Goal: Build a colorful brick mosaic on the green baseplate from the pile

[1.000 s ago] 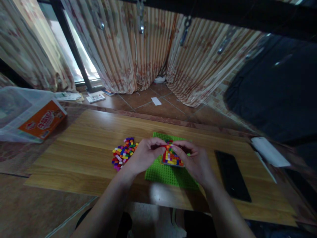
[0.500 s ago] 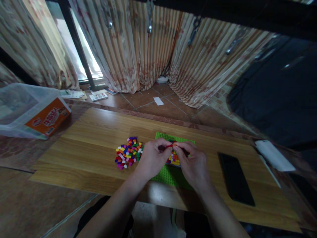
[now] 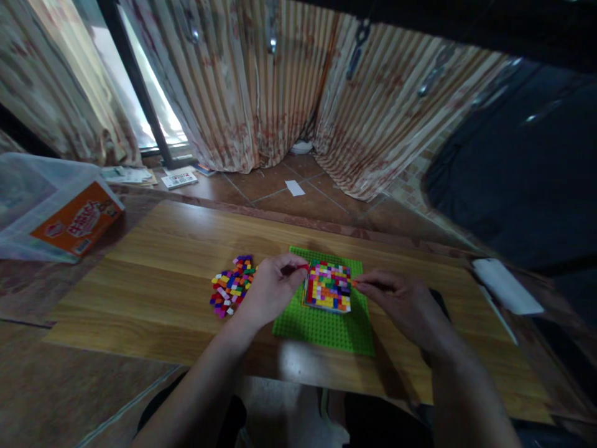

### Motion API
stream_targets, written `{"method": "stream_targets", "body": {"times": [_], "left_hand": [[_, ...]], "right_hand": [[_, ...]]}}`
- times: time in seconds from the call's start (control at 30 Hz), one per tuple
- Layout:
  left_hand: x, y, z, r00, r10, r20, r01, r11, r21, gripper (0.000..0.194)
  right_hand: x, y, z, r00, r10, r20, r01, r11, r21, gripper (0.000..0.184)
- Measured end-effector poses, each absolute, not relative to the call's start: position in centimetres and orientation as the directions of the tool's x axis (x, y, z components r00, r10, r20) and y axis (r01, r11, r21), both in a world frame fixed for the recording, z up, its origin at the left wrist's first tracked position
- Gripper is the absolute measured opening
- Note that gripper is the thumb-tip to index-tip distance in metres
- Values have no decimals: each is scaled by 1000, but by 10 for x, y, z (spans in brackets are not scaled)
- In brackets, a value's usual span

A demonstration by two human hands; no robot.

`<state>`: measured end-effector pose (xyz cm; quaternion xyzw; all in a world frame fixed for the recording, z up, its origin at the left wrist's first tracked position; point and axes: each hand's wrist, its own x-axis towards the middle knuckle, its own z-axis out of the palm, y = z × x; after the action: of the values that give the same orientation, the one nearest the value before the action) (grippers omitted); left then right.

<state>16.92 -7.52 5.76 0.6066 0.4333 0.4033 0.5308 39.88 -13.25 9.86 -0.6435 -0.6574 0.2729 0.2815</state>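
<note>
A multicoloured block of toy bricks (image 3: pixel 328 286) stands on a green baseplate (image 3: pixel 321 333). My left hand (image 3: pixel 275 283) is at the block's left side, thumb and forefinger pinched on a small red brick (image 3: pixel 304 267). On the other side, my right hand (image 3: pixel 396 298) pinches a small orange brick (image 3: pixel 354 284) close to the block's right edge. Whether either brick touches the block I cannot tell. A loose pile of small coloured bricks (image 3: pixel 231 286) lies on the wooden table left of the baseplate, partly behind my left hand.
A black phone (image 3: pixel 439 303) lies on the table, mostly hidden under my right hand and forearm. At the table's right end is a white flat object (image 3: pixel 506 286). A clear plastic bin (image 3: pixel 60 218) with an orange label stands on the far left, off the table (image 3: pixel 153 274).
My hands were together above the block and have moved apart, the right one going right. The block and baseplate between them are now uncovered. The right hand now covers much of the phone.
</note>
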Motion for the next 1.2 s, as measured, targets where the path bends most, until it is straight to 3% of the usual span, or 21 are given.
{"method": "stream_targets", "body": {"times": [0.43, 0.87, 1.2], "left_hand": [[170, -73, 51, 294, 954, 55, 127, -96, 987, 13], [168, -72, 49, 291, 953, 89, 138, -133, 981, 12], [170, -74, 53, 304, 951, 58, 141, -106, 984, 12]], "right_hand": [[394, -131, 91, 9, 998, -60, 807, -43, -589, 16], [399, -122, 76, 66, 989, -134, 558, -148, -817, 22], [401, -120, 70, 15, 987, -163, 414, -154, -897, 25]]}}
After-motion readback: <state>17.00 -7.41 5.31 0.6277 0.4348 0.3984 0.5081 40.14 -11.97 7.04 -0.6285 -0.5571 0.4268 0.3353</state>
